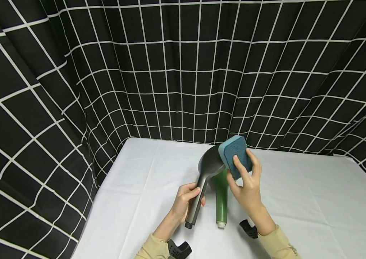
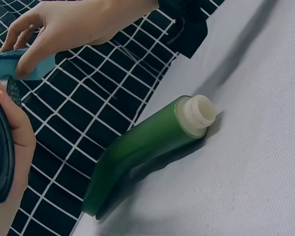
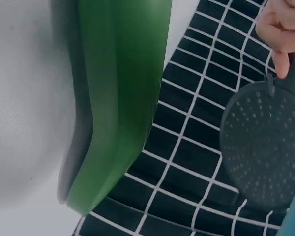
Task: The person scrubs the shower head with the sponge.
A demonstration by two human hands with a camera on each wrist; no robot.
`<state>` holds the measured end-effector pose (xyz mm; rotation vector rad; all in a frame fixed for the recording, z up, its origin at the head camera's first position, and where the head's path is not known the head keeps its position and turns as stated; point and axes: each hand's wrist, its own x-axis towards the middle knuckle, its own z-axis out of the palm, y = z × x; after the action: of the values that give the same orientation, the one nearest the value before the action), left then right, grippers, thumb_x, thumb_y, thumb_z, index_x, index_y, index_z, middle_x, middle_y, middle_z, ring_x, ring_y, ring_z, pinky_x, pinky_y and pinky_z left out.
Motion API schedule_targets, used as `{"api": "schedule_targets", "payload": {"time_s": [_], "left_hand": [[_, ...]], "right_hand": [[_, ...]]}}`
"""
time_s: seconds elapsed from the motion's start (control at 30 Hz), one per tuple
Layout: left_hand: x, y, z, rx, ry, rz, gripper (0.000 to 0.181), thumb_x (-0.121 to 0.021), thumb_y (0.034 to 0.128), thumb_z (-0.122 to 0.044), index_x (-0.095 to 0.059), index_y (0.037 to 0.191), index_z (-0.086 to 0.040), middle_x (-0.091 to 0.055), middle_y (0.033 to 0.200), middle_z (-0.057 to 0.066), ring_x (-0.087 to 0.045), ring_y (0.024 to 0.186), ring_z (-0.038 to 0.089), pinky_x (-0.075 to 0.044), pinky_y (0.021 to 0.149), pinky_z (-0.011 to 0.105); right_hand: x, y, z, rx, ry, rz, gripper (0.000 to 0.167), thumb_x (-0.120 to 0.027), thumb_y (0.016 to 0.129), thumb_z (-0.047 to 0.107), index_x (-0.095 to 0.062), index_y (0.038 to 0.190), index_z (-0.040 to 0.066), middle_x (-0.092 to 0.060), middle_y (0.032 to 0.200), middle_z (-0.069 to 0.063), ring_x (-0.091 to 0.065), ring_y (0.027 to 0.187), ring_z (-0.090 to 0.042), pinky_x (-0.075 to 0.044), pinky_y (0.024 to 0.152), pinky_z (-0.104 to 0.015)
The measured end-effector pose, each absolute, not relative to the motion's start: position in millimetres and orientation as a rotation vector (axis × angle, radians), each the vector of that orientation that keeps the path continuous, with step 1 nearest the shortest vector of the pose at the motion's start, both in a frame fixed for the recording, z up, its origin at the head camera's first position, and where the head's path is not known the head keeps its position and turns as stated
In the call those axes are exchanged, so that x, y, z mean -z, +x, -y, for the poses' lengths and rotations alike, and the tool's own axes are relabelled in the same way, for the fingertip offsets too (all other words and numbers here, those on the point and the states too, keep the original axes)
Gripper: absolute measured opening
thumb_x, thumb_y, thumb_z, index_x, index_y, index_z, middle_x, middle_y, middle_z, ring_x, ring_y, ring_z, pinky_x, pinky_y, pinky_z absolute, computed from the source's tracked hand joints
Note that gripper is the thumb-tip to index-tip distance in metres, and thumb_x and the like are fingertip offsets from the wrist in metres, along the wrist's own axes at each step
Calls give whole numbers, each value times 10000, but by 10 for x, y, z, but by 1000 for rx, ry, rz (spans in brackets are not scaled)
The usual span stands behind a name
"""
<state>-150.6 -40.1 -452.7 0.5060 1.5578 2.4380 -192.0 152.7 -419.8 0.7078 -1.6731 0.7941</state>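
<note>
My left hand [image 1: 181, 203] grips the handle of a dark grey shower head [image 1: 209, 163], held tilted above the table. Its round face, dotted with nozzles, shows in the right wrist view [image 3: 260, 142]. Between fingers and thumb, my right hand [image 1: 249, 189] holds a blue sponge [image 1: 231, 149] at the shower head's upper right edge; whether they touch I cannot tell. A green shower head [image 1: 222, 207] lies on the table behind and between the hands, its pale threaded end [image 2: 200, 110] towards me. The grey head and the sponge hide its far part.
A white cloth [image 1: 299, 201] covers the table. Black curtains with a white grid [image 1: 189, 82] stand behind it and at the sides. Black straps or mounts sit at both wrists, the left one [image 1: 179, 250] close to the tabletop.
</note>
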Motion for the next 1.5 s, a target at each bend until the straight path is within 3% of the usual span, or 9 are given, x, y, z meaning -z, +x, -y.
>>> {"api": "schedule_targets", "payload": {"time_s": [0.2, 0.4, 0.57, 0.7, 0.8, 1.0, 1.2, 1.37, 1.5], "left_hand": [[4505, -1510, 411, -2451, 474, -1545, 146, -439, 943, -70, -527, 897, 38, -577, 598, -4, -554, 524, 86, -473, 540, 222], [4518, -1518, 405, -2442, 539, -1574, 154, -429, 935, -58, -514, 944, 71, -574, 608, -6, -555, 528, 78, -476, 536, 219], [4543, -1532, 415, -2454, 570, -1624, 261, -451, 918, -47, -460, 927, 214, -569, 589, -4, -548, 526, 85, -463, 530, 216], [4548, -1525, 404, -2426, 592, -1636, 341, -431, 937, -90, -419, 887, 247, -555, 569, -6, -526, 514, 97, -444, 523, 219], [4559, -1510, 385, -2407, 578, -1607, 393, -400, 973, -155, -452, 889, 226, -552, 556, -17, -522, 504, 94, -443, 514, 215], [4558, -1509, 383, -2420, 518, -1559, 397, -414, 986, -178, -519, 1053, 199, -547, 549, -29, -529, 490, 66, -447, 492, 197], [4527, -1512, 376, -2431, 518, -1600, 385, -445, 981, -166, -524, 1089, 195, -548, 562, -21, -536, 489, 59, -455, 484, 200], [4522, -1499, 375, -2426, 578, -1661, 337, -480, 968, -127, -509, 987, 209, -557, 572, -2, -547, 497, 72, -460, 497, 201], [4528, -1496, 387, -2408, 607, -1728, 297, -491, 956, -81, -507, 965, 215, -568, 576, 22, -560, 494, 76, -462, 503, 198]], "right_hand": [[4287, -1824, -1400, -636, 885, 1657, 278, -559, 892, 164, -632, 1092, -15, -439, 1209, -362, -404, 1094, -525, -320, 982, -471], [4262, -1822, -1437, -408, 1101, 1653, 254, -501, 927, 157, -639, 1102, 34, -489, 1173, -343, -457, 1052, -501, -369, 875, -516], [4114, -1969, -1606, -733, 971, 1787, 348, -540, 919, 229, -608, 1153, -19, -450, 1266, -328, -430, 1109, -499, -331, 1000, -410], [4028, -2031, -1705, -1066, 707, 1993, 389, -539, 934, 111, -502, 1308, 11, -427, 1358, -207, -412, 1208, -381, -297, 1007, -240], [4054, -2009, -1717, -1111, 610, 2031, 431, -514, 941, 61, -440, 1364, 31, -418, 1377, -170, -395, 1248, -332, -291, 1016, -233], [4122, -1860, -1585, -840, 871, 1724, 439, -525, 949, 279, -544, 1216, -69, -398, 1279, -367, -391, 1142, -504, -296, 1034, -381], [4116, -1795, -1606, -568, 1145, 1647, 304, -545, 928, 221, -627, 1132, 11, -455, 1185, -375, -421, 1096, -518, -298, 1050, -398], [3880, -1804, -1596, -851, 979, 1712, 350, -513, 933, 196, -585, 1134, -82, -441, 1211, -388, -416, 1104, -508, -311, 1023, -352], [3726, -1772, -1580, -1095, 729, 1912, 347, -483, 937, 44, -493, 1249, -109, -433, 1276, -332, -419, 1153, -438, -304, 981, -216]]}}
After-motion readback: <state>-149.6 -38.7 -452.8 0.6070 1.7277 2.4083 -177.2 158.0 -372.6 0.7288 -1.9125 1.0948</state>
